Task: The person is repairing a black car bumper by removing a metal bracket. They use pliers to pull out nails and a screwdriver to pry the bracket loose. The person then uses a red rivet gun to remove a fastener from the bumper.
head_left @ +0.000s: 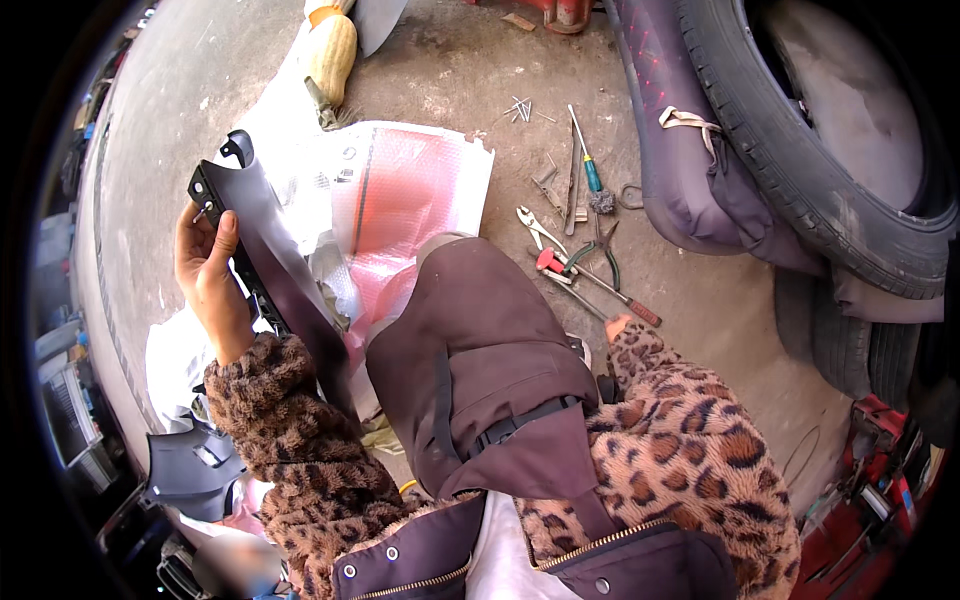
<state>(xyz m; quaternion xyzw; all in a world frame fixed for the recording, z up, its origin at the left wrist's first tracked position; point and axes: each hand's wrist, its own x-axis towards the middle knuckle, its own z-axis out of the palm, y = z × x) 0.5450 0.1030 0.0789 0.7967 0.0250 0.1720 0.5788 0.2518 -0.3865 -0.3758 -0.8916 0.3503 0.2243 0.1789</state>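
My left hand [213, 278] is closed on the edge of a long, dark, glossy car body panel [285, 245], thumb on the near side and fingers curled behind. Brackets and holes line that edge, and the panel stands tilted beside my left knee. My right hand [617, 326] is low by my right leg, mostly hidden by the leopard-print sleeve. Its visible fingers meet the end of a tool with a grey shaft [582, 299]. Just beyond lie a brown-handled screwdriver [643, 311], dark green-handled pliers [606, 257], silver pliers [540, 228] and a small red-ended piece [548, 260].
Pink bubble wrap [385, 200] spreads beyond my knees. A teal-handled screwdriver [592, 175] and several nails [520, 108] lie on the concrete. A tyre [770, 150] leans on a purple cushion [690, 215] at right. A yellow squash [332, 62] and another dark panel [185, 475] are at left.
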